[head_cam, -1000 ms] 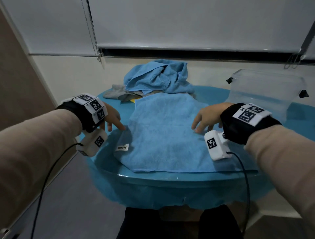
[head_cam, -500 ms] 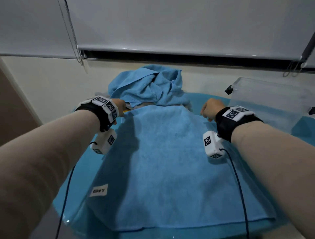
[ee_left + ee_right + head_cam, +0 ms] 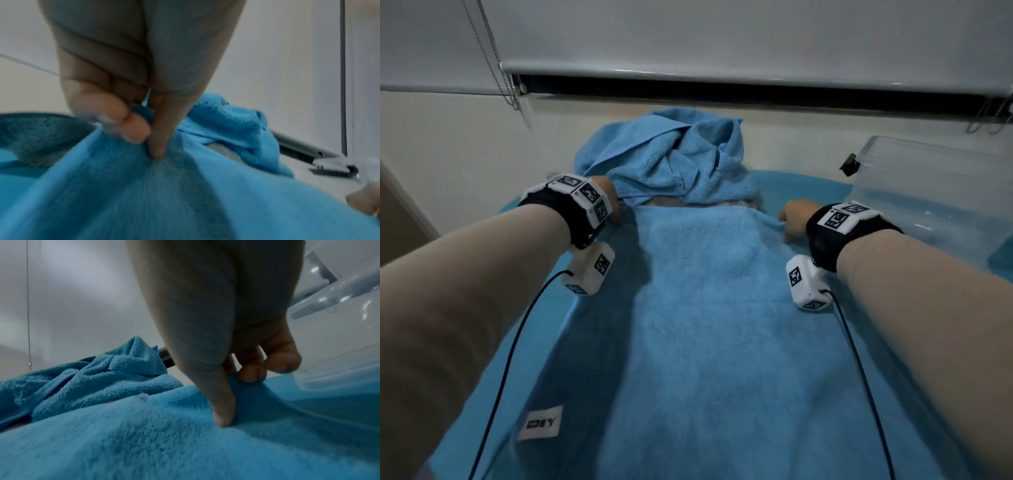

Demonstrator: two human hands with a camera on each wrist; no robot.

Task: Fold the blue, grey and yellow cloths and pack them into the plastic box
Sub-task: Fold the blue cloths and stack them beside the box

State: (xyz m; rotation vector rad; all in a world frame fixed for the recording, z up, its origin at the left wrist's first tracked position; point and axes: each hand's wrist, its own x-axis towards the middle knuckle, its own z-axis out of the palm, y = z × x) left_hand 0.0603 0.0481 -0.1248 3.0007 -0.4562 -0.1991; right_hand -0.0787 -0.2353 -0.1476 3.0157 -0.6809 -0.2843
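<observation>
Hands are both up at the far edge of the flat light-blue terry cloth [image 3: 705, 325], spread out long-ways on the round blue bench [image 3: 808, 186] and running from the person's belly out toward the wall. Left hand [image 3: 610, 205] pinches the far-left corner between thumb and fingertips [image 3: 135, 128], and right hand [image 3: 792, 219] does the same on the far-right corner, thumb on top and fingers [image 3: 249, 372] tucked under. So they're well apart, one per corner, both about equally far out. Looks like the fold has to come straight back toward the near edge. A crumpled blue cloth pile [image 3: 671, 161] sits just beyond, and the clear plastic box [image 3: 935, 192] waits off to the right, nearer the right hand.
</observation>
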